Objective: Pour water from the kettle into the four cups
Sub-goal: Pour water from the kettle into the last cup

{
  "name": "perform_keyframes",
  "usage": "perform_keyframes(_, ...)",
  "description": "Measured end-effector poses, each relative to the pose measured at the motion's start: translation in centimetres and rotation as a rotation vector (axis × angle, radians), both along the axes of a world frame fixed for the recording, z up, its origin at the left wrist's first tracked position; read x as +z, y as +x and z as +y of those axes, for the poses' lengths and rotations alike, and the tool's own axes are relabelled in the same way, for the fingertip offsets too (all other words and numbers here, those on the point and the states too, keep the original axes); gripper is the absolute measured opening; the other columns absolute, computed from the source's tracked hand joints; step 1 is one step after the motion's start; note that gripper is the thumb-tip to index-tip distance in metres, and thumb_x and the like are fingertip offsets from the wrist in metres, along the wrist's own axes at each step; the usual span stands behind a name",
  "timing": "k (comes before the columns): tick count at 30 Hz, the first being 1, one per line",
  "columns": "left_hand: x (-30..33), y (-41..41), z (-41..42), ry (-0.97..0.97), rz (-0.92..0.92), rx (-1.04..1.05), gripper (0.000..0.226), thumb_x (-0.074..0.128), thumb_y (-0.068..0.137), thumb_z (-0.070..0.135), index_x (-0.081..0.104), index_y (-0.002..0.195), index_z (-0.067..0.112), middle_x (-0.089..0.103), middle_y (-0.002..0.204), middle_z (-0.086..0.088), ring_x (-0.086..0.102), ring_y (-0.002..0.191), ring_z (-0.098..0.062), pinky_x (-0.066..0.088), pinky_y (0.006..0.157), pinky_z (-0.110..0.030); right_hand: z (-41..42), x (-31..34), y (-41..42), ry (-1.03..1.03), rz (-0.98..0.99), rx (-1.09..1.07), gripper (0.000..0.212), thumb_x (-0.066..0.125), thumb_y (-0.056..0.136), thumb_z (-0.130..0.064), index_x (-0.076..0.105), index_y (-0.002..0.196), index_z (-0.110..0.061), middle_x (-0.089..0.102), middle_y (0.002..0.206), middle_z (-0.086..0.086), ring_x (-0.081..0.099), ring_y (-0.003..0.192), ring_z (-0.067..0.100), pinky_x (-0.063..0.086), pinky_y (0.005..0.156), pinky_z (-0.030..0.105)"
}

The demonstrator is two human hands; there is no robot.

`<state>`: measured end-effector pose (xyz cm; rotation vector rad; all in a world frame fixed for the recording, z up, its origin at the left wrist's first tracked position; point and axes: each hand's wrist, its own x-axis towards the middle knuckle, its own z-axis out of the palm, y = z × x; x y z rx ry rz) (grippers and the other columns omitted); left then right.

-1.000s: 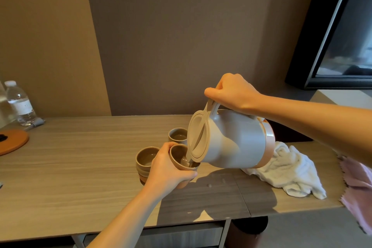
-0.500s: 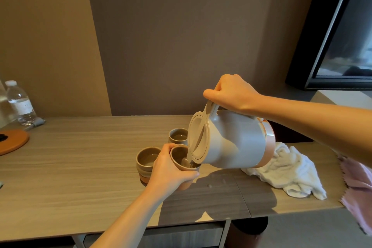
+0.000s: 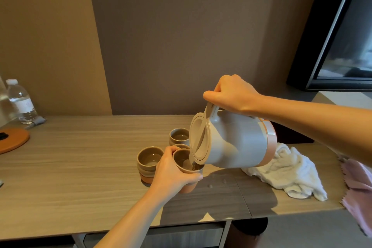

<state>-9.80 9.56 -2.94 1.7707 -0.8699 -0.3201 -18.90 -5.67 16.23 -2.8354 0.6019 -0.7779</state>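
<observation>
The right hand (image 3: 233,94) has its grip wrapped tight round the handle of the grey kettle (image 3: 237,143), which is lifted off the table (image 3: 80,167) and tipped far over toward the left, lid facing the camera, spout dipping into the held cup (image 3: 186,165). The left hand (image 3: 171,173) has its grip curled round that cup's side, holding it just under the kettle's spout with water showing inside. Left of the kettle, another cup (image 3: 150,162) stands on the table, touching the left hand's thumb side. Behind the held cup, a third cup (image 3: 179,136) stands near the wall, and the rim of a fourth cup (image 3: 181,146) peeks out between them, mostly hidden. Right of the kettle, a crumpled white towel (image 3: 287,173) lies on the table, partly beneath the kettle's base.
</observation>
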Motion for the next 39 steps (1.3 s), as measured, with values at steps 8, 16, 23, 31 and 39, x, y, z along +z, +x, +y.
perform_keyframes(8, -0.3, 0.2, -0.2, 0.014, 0.007, -0.001, 0.081, 0.089, 0.04, 0.051, 0.042, 0.106, 0.042, 0.057, 0.103, 0.024, 0.055, 0.095, 0.002, 0.042, 0.069, -0.013, -0.2, -0.1, 0.2, -0.016, 0.005, -0.015, 0.052, 0.054, 0.081, -0.039, 0.036, 0.038, -0.017, 0.027, 0.033, -0.006, 0.028, 0.03, 0.012, 0.021, 0.033, 0.015)
perform_keyframes(16, 0.0, 0.3, -0.1, 0.004, 0.045, 0.002, 0.084, 0.091, 0.042, 0.046, 0.046, 0.112, 0.036, 0.058, 0.105, 0.02, 0.056, 0.097, -0.003, 0.044, 0.07, -0.016, -0.5, -0.2, 0.5, 0.005, -0.002, 0.014, 0.049, 0.054, 0.082, -0.039, 0.043, 0.042, -0.013, 0.031, 0.037, -0.005, 0.029, 0.035, 0.011, 0.026, 0.038, 0.02)
perform_keyframes(23, 1.0, 0.8, 0.2, -0.029, 0.114, 0.009, 0.08, 0.092, 0.041, 0.044, 0.048, 0.107, 0.037, 0.061, 0.103, 0.017, 0.057, 0.096, -0.004, 0.044, 0.067, -0.019, -1.1, 0.0, 0.3, 0.105, -0.053, -0.005, 0.047, 0.054, 0.078, -0.037, 0.038, 0.042, -0.013, 0.027, 0.035, -0.007, 0.027, 0.043, 0.016, 0.029, 0.046, 0.03)
perform_keyframes(31, 3.4, 2.7, 0.3, -0.097, 0.154, 0.029, 0.077, 0.095, 0.041, 0.035, 0.051, 0.105, 0.034, 0.062, 0.102, 0.013, 0.057, 0.094, -0.003, 0.044, 0.067, -0.022, -2.6, 0.7, -0.1, 0.302, -0.222, -0.068, 0.049, 0.047, 0.064, -0.042, 0.062, 0.052, 0.003, 0.048, 0.052, 0.012, 0.043, 0.053, 0.023, 0.044, 0.059, 0.039)
perform_keyframes(39, 5.1, 4.8, -0.3, -0.146, 0.148, 0.105, 0.073, 0.095, 0.043, 0.033, 0.051, 0.1, 0.034, 0.061, 0.097, 0.016, 0.054, 0.077, 0.018, 0.041, 0.057, -0.014, -3.7, 0.6, -0.3, 0.597, -0.427, -0.102, 0.042, 0.053, 0.066, -0.033, 0.047, 0.028, -0.018, 0.042, 0.034, -0.007, 0.038, 0.036, 0.012, 0.037, 0.056, 0.033)
